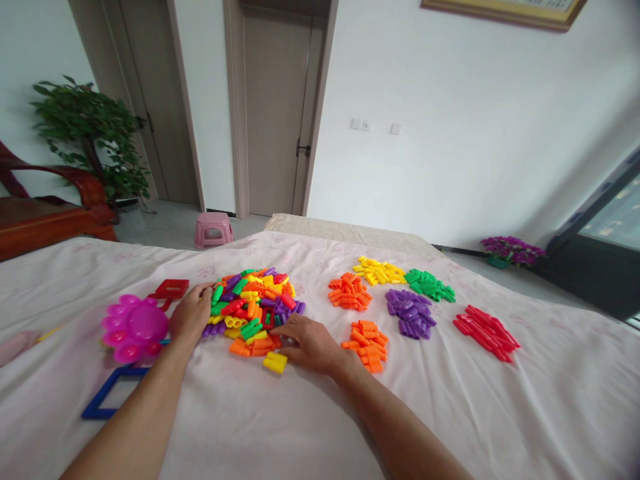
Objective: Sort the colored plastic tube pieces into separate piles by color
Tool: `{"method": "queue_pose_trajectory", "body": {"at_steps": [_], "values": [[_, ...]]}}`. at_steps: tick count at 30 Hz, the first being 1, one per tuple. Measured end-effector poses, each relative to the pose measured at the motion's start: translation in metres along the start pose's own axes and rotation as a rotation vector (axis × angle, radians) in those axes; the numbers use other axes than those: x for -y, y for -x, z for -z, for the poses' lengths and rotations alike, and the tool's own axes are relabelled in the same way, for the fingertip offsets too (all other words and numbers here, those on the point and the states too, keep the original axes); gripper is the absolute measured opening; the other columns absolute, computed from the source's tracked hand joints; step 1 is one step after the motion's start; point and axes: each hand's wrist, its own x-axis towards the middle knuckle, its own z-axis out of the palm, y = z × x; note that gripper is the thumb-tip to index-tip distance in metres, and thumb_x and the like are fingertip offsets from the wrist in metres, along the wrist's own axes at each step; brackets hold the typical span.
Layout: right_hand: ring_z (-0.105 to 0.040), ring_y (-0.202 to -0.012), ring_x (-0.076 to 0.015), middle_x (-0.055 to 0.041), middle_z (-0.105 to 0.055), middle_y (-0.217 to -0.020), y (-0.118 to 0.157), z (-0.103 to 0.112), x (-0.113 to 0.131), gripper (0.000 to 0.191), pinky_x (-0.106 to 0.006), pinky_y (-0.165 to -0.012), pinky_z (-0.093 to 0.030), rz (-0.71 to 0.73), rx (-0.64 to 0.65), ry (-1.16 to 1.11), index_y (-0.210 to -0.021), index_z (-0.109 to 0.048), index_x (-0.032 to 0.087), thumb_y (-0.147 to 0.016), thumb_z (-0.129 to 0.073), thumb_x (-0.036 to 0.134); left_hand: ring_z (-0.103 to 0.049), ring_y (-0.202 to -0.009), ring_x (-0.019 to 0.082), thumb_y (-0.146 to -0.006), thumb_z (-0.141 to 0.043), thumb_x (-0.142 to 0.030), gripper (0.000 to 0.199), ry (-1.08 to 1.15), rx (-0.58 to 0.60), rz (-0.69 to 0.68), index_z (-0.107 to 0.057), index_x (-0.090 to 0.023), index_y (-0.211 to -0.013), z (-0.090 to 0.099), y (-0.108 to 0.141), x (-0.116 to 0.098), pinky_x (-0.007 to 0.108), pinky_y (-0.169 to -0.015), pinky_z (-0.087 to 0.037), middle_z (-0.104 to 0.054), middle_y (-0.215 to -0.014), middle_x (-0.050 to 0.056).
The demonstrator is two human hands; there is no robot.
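My left hand [194, 313] at left of pile [254, 297], right hand [311, 341] at its near right. Can't tell if fingers grip anything.

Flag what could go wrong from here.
Possible cross-mixing: the yellow pile and green pile sit almost edge to edge, so a stray piece could blur them.
The right forearm passes close to the nearer orange pile and might scatter it.
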Motion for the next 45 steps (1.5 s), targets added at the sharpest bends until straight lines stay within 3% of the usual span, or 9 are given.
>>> {"method": "queue_pose_trajectory", "body": {"at_steps": [8, 13, 17, 21, 26, 33, 38, 42, 45], "values": [[-0.062, -0.085, -0.0144, -0.0008, -0.068, -0.094, 0.004, 0.004, 0.008, 0.013, -0.022, -0.070, -0.040, -0.165, -0.097, 0.137, -0.096, -0.068, 0.023, -0.085, -0.063, 0.019, -0.066, -0.103, 0.028, -0.094, -0.038, -0.047, 0.045, 0.017, -0.009, -0.029, -0.070, -0.029, -0.121, -0.005, -0.004, 0.006, 0.034, -0.078, -0.047, -0.073, -0.120, 0.007], [-0.062, -0.085, -0.0172, -0.0032, -0.068, -0.093, 0.002, 0.001, 0.015, 0.018, -0.024, -0.065, -0.036, -0.235, -0.079, 0.197, -0.092, -0.066, 0.021, -0.086, -0.068, 0.038, -0.066, -0.103, 0.028, -0.094, -0.038, -0.045, 0.045, 0.007, -0.007, -0.023, -0.070, -0.029, -0.120, -0.004, -0.003, 0.005, 0.034, -0.078, -0.047, -0.072, -0.120, 0.007], [-0.063, -0.084, -0.0155, -0.0027, -0.069, -0.093, 0.000, 0.000, 0.015, 0.016, -0.023, -0.065, -0.036, -0.228, -0.075, 0.177, -0.091, -0.067, 0.022, -0.092, -0.062, 0.037, -0.066, -0.102, 0.027, -0.094, -0.039, -0.045, 0.044, 0.008, -0.009, -0.027, -0.070, -0.027, -0.120, -0.002, -0.002, 0.002, 0.034, -0.078, -0.048, -0.073, -0.119, 0.007], [-0.062, -0.078, -0.0136, -0.0015, -0.070, -0.092, 0.004, 0.010, -0.001, 0.016, -0.022, -0.064, -0.036, -0.304, -0.209, 0.134, -0.093, -0.069, 0.022, -0.094, -0.062, 0.037, -0.066, -0.103, 0.029, -0.095, -0.038, -0.046, 0.046, -0.007, 0.001, -0.016, -0.070, -0.028, -0.121, 0.000, -0.001, 0.001, 0.035, -0.079, -0.049, -0.072, -0.120, 0.008], [-0.064, -0.076, -0.0154, -0.0017, -0.073, -0.088, 0.011, 0.043, -0.033, 0.015, -0.024, -0.065, -0.038, -0.529, -0.429, 0.172, -0.091, -0.070, 0.021, -0.092, -0.064, 0.034, -0.065, -0.107, 0.031, -0.095, -0.036, -0.048, 0.048, -0.004, -0.002, -0.020, -0.070, -0.028, -0.122, 0.000, 0.000, 0.001, 0.038, -0.082, -0.049, -0.071, -0.124, 0.008], [-0.068, -0.095, -0.0229, -0.0066, -0.075, -0.107, 0.029, 0.081, -0.072, 0.024, -0.030, -0.075, -0.044, -0.799, -0.564, 0.329, -0.111, -0.071, 0.021, -0.093, -0.057, 0.028, -0.065, -0.105, 0.030, -0.095, -0.036, -0.048, 0.047, -0.013, 0.003, -0.025, -0.069, -0.029, -0.122, 0.003, 0.003, -0.001, 0.038, -0.082, -0.049, -0.071, -0.121, 0.008], [-0.068, -0.095, -0.0190, -0.0043, -0.075, -0.106, 0.023, 0.066, -0.066, 0.021, -0.028, -0.083, -0.048, -0.574, -0.570, 0.192, -0.105, -0.073, 0.021, -0.091, -0.057, 0.020, -0.066, -0.102, 0.029, -0.096, -0.036, -0.048, 0.047, -0.025, 0.002, -0.024, -0.070, -0.027, -0.122, 0.002, 0.002, 0.000, 0.037, -0.081, -0.049, -0.071, -0.121, 0.009], [-0.068, -0.081, -0.0145, -0.0016, -0.075, -0.092, 0.010, 0.038, -0.034, 0.016, -0.023, -0.075, -0.048, -0.277, -0.357, -0.010, -0.094, -0.075, 0.022, -0.086, -0.063, 0.015, -0.066, -0.102, 0.030, -0.095, -0.035, -0.049, 0.048, -0.032, 0.002, -0.024, -0.069, -0.028, -0.122, 0.001, 0.001, 0.001, 0.038, -0.081, -0.049, -0.071, -0.121, 0.008], [-0.066, -0.078, -0.0132, -0.0003, -0.074, -0.090, 0.004, 0.020, -0.011, 0.013, -0.021, -0.071, -0.047, -0.172, -0.193, -0.066, -0.093, -0.076, 0.023, -0.085, -0.068, 0.017, -0.066, -0.103, 0.029, -0.095, -0.036, -0.048, 0.047, -0.031, 0.003, -0.016, -0.070, -0.029, -0.122, 0.001, 0.000, 0.000, 0.037, -0.081, -0.049, -0.071, -0.122, 0.008]]}}
